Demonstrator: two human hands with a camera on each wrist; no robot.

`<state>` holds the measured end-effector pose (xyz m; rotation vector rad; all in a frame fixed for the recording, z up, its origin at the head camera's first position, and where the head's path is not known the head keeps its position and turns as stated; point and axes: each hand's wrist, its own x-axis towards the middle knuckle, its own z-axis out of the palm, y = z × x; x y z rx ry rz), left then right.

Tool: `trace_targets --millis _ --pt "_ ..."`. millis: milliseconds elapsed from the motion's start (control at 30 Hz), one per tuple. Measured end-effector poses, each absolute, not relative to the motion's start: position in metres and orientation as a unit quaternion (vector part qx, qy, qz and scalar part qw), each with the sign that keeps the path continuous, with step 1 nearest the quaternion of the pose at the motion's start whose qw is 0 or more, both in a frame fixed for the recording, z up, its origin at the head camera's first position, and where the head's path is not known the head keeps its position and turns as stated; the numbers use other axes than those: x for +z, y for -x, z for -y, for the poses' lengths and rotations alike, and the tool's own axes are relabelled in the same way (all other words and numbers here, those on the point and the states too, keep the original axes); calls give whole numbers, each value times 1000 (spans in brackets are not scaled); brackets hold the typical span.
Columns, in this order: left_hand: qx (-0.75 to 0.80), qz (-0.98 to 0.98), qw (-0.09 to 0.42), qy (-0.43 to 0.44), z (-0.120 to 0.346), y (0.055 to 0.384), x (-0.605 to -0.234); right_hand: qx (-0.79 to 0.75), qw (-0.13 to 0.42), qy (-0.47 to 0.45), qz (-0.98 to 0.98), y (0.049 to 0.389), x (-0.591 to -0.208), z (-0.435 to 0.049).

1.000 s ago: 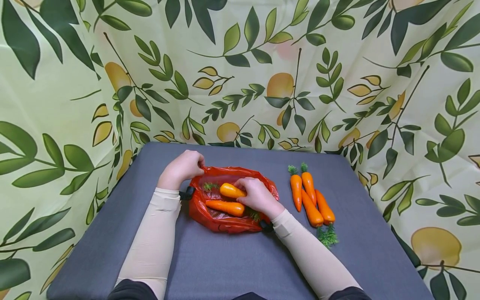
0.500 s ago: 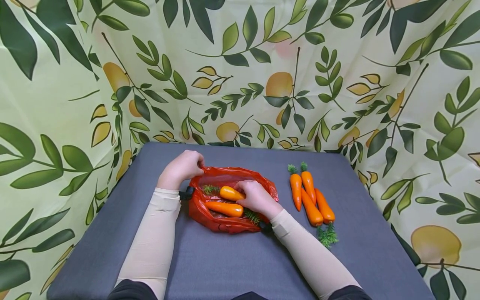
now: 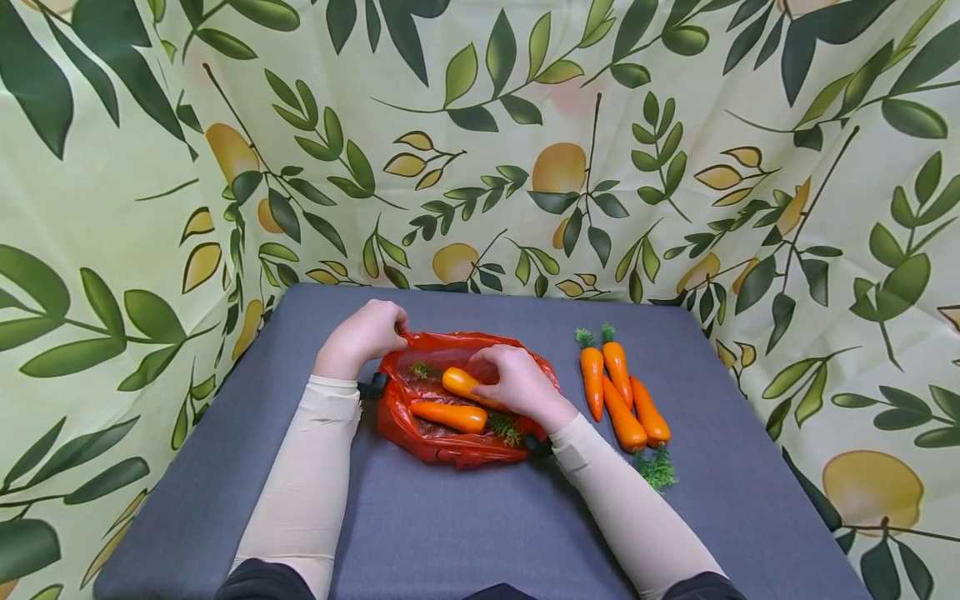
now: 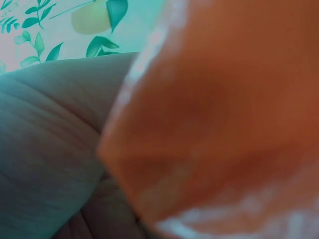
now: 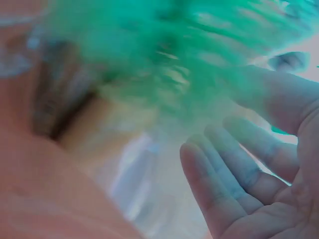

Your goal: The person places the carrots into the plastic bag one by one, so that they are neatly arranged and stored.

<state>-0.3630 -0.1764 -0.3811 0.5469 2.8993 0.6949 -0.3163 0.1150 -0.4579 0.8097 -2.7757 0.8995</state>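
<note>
A red plastic bag (image 3: 442, 454) lies with its mouth spread on the grey table. At its far left rim my left hand (image 3: 365, 337) pinches the plastic, which fills much of the left wrist view as a blurred orange-red sheet (image 4: 224, 114). My right hand (image 3: 517, 385) is over the bag's right side, thumb and fingers apart beside an orange carrot (image 3: 461, 382). Another carrot (image 3: 450, 416) lies nearer the front inside the bag, its green top (image 3: 505, 428) to the right. In the right wrist view, loosely extended fingers (image 5: 212, 184) show beneath blurred green leaves (image 5: 164, 55).
Several carrots (image 3: 624, 417) with green tops lie grouped on the table (image 3: 450, 533), right of the bag. Leaf-patterned cloth (image 3: 480, 208) stands behind the table and along both sides.
My right hand has loosened from the carrot and lifted slightly to the right, so more of the carrot shows. My left hand stays at the bag's rim.
</note>
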Motion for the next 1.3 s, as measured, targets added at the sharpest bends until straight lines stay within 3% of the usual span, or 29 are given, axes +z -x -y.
trace_targets --millis 567,1300 --pt "229 -955 60 -178 175 362 -381 377 165 -198 890 297 -390 -162" --pt "219 -956 34 -193 175 364 -379 418 245 -66 872 292 -362 -254"
